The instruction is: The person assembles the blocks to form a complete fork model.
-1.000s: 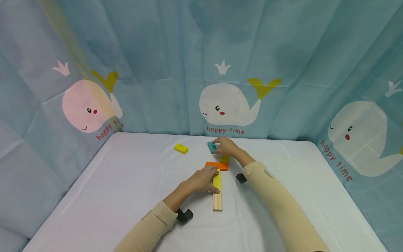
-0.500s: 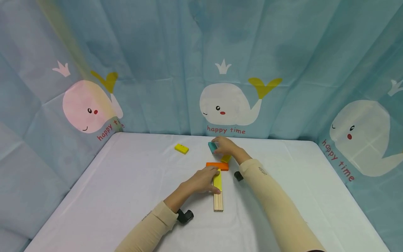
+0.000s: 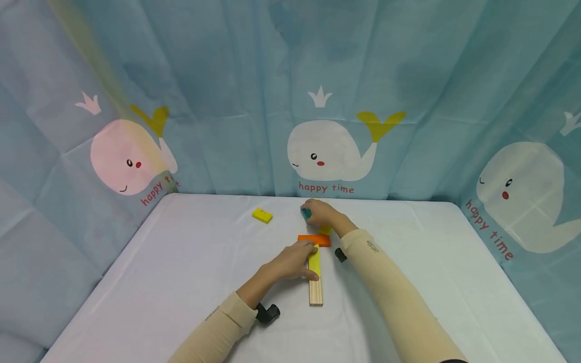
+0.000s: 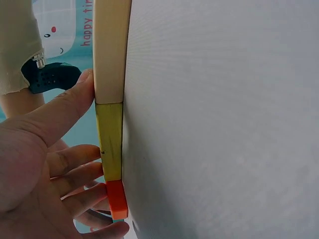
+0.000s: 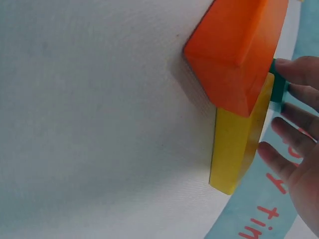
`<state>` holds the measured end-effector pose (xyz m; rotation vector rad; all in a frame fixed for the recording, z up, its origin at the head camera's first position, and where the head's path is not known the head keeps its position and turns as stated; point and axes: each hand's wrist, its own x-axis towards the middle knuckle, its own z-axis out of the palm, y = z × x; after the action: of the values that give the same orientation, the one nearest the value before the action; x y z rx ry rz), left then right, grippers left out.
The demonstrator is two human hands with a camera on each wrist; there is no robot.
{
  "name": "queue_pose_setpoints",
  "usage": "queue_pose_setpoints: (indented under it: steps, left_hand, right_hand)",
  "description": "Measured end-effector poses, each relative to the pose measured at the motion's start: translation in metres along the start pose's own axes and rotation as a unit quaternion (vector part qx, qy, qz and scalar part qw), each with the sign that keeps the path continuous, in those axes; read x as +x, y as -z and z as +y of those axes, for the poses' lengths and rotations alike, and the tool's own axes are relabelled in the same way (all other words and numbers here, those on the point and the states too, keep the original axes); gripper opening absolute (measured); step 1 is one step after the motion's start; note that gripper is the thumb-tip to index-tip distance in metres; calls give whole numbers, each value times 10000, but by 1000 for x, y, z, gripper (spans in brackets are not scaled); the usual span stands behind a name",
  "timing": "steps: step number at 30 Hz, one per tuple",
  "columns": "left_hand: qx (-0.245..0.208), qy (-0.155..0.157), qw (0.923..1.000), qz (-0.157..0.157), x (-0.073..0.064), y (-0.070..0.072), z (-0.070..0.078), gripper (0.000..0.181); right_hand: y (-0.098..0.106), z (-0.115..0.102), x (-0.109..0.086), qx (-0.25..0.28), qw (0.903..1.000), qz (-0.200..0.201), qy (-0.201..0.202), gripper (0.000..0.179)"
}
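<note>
My left hand (image 3: 288, 262) rests over a row of wooden blocks, fingers extended. Its thumb touches near the joint between a plain wood block (image 3: 315, 294) and a yellow block (image 3: 314, 264). In the left wrist view its fingers lie along the yellow block and the orange block (image 4: 116, 200). The orange block lies crosswise at the far end of the yellow one. Farther back, my right hand (image 3: 320, 213) pinches a teal block (image 3: 305, 214), which it partly covers. Below that hand, a second yellow block (image 5: 235, 147) stands beside the orange block in the right wrist view.
Another yellow block (image 3: 262, 216) lies apart, at the back left of the white-covered table (image 3: 181, 272). A blue curtain (image 3: 227, 101) printed with whales rises behind the table's far edge. Black wrist cameras (image 3: 268, 313) are strapped under both wrists.
The right hand's fingers have closed in on the teal block and now cover more of it. The left hand keeps its place on the row.
</note>
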<state>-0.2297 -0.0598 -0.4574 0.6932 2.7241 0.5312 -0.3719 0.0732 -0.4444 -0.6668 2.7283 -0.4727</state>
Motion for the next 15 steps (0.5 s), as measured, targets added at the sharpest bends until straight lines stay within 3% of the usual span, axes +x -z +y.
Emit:
queue_pose_setpoints:
  steps: [6, 15]
  left_hand:
    - [-43, 21, 10000, -10, -1, 2, 1, 74]
    - [-51, 30, 10000, -28, -1, 2, 2, 73]
  right_hand:
    - [4, -4, 1, -33, 9994, -181, -305, 49]
    - [2, -4, 6, -214, 9995, -187, -165, 50]
